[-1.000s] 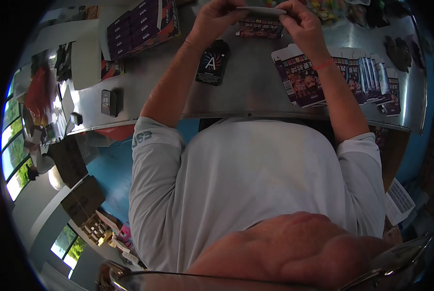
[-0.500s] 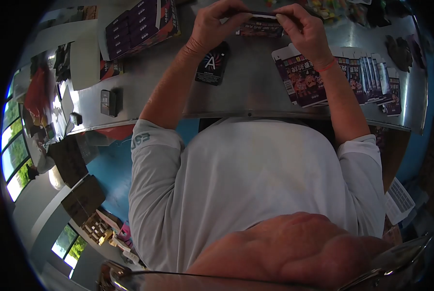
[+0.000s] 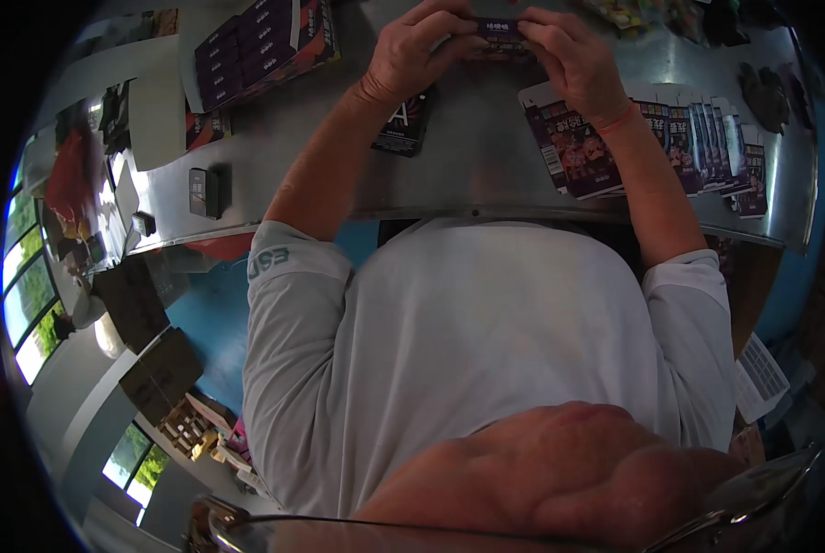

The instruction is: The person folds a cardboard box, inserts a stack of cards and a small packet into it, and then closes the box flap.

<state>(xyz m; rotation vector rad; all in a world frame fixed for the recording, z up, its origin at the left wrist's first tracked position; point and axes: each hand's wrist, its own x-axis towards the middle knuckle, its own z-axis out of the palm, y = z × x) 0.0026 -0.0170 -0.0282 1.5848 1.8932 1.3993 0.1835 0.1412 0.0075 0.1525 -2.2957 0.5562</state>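
Observation:
At the far side of the metal table, a small purple printed carton [image 3: 499, 28] is held between my two hands. My left hand [image 3: 421, 44] grips its left end with thumb and fingers. On its right end, the fingers of my right hand [image 3: 573, 60] are closed. The carton's narrow purple side with white lettering faces up, and a printed side shows below it. A black card pack with a letter A [image 3: 399, 134] lies beneath my left wrist, partly covered. Flattened purple cartons [image 3: 573, 157] lie overlapping under my right forearm.
A larger box packed with purple cartons [image 3: 251, 55] stands at the back left. Nearer me on the left is a small black box [image 3: 204, 194]. Dark gloves [image 3: 764, 97] lie by the right edge, and colourful bagged pieces [image 3: 656, 14] at the back right. The metal table [image 3: 472, 189] ends before my body.
The carton has turned or its end has closed: its purple lettered side now faces up, where a pale opening or edge showed before. Both hands keep hold of it.

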